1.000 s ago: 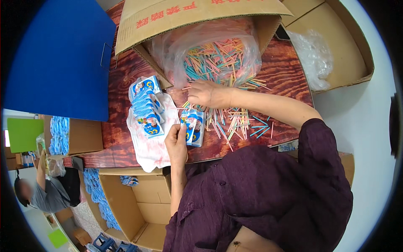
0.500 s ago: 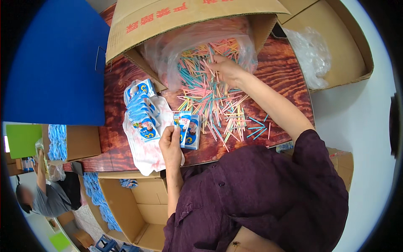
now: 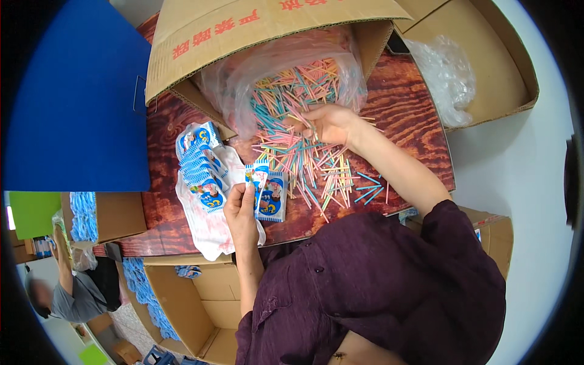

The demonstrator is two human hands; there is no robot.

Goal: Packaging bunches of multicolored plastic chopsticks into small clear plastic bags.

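Note:
My left hand pinches a small blue-and-white packet by its lower part, thumb on top. Another packet of the same kind lies on the table just right of it. Farther right, my right hand is over a pile of thin pastel sticks, pink, yellow and blue, its fingers curled around a few sticks. The pile spills out of a clear plastic bag inside a cardboard box lying on its side. Left of my left hand, an overlapping row of packets rests on a white cloth.
The tipped cardboard box stands at the back of the wood-patterned table. A blue panel is at the left. Open cartons sit below the front edge, another at the right. A person works at far left.
My right hand has drawn back from the bag's mouth toward me, with sticks in its fingers. My left hand has shifted slightly left, tilting its packet away from the one lying beside it.

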